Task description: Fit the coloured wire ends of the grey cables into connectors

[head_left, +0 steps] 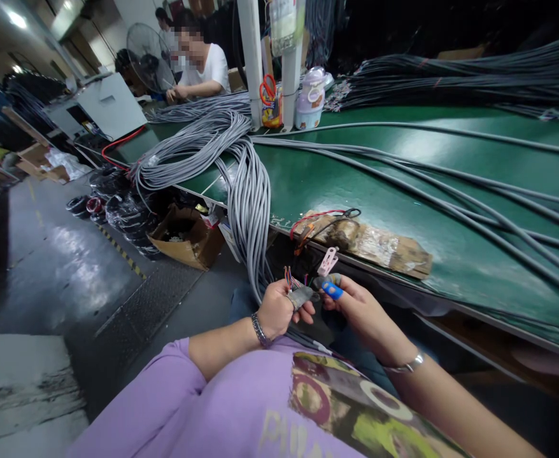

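Note:
My left hand [284, 308], with grey wrapping on its thumb, is closed round the end of a grey cable. Thin coloured wires [288, 276] fan out above its fingers. Close beside it, almost touching, my right hand [349, 299] has its fingers pinched together. A blue band [332, 290] covers part of one right digit, and what those fingertips hold is too small to make out. Just above them, a pale pink clip [328, 261] stands by the bench edge; whether my right hand touches it I cannot tell.
A thick bundle of grey cables [249, 210] hangs over the edge of the green bench [451, 137]. Taped cardboard [375, 247] with a soiled lump lies along the front edge. An open carton [186, 240] stands on the floor, left. A person [207, 70] works across the bench.

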`<state>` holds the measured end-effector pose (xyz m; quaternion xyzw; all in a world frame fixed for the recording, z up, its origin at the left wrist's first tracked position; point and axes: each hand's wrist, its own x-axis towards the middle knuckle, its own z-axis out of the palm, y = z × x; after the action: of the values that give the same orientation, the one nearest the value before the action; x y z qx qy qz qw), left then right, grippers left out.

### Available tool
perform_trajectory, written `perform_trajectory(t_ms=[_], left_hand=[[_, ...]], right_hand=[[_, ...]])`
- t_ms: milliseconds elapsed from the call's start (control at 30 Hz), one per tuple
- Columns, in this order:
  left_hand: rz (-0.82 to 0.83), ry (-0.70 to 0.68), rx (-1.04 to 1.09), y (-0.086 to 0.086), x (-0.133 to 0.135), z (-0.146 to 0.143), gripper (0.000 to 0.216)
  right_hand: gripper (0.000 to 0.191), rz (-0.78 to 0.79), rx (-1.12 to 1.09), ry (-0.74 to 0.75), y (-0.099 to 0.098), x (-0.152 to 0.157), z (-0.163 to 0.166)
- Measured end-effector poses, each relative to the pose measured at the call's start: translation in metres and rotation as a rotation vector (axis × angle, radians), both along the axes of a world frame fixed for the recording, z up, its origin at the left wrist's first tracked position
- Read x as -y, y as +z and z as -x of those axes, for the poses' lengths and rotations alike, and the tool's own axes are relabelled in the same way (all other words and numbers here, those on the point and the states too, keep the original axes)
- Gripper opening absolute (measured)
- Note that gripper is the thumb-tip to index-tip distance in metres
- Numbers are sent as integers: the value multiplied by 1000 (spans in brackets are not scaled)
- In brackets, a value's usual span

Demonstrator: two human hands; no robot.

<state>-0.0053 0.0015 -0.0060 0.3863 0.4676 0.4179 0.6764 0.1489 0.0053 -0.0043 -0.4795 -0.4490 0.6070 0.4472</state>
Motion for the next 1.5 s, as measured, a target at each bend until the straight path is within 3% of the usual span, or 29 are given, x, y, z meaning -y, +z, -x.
perform_trajectory(t_ms=[133,300,500,633,733,867,1067,1233,1500], left_hand=[[-63,-91,-71,-4,3,1,32],[-77,-150,-132,-4,3,3,34],[-2,-108,-55,-1,1,2,38],[12,-287,-90,1,4,1,40],[17,-437,-124,2,8,1,42],[8,-296,-83,3,7,3,42],[23,-163,-53,5,1,6,43],[25,-178,-65,6,1,4,40],[2,-192,-99,0,1,5,36]], right_hand=[[39,-29,50,46,13,-5,6],[35,6,-12,236,17,-7,5],[28,11,51,78,5,-4,1],[22,96,-25,102,3,-1,8],[21,100,-25,-46,4,-6,11],[27,123,-144,-198,0,-13,8],[37,300,-346,-79,-10,-5,-4],[35,149,-190,92,-5,0,-3],[34,75,-39,85,5,-1,5]])
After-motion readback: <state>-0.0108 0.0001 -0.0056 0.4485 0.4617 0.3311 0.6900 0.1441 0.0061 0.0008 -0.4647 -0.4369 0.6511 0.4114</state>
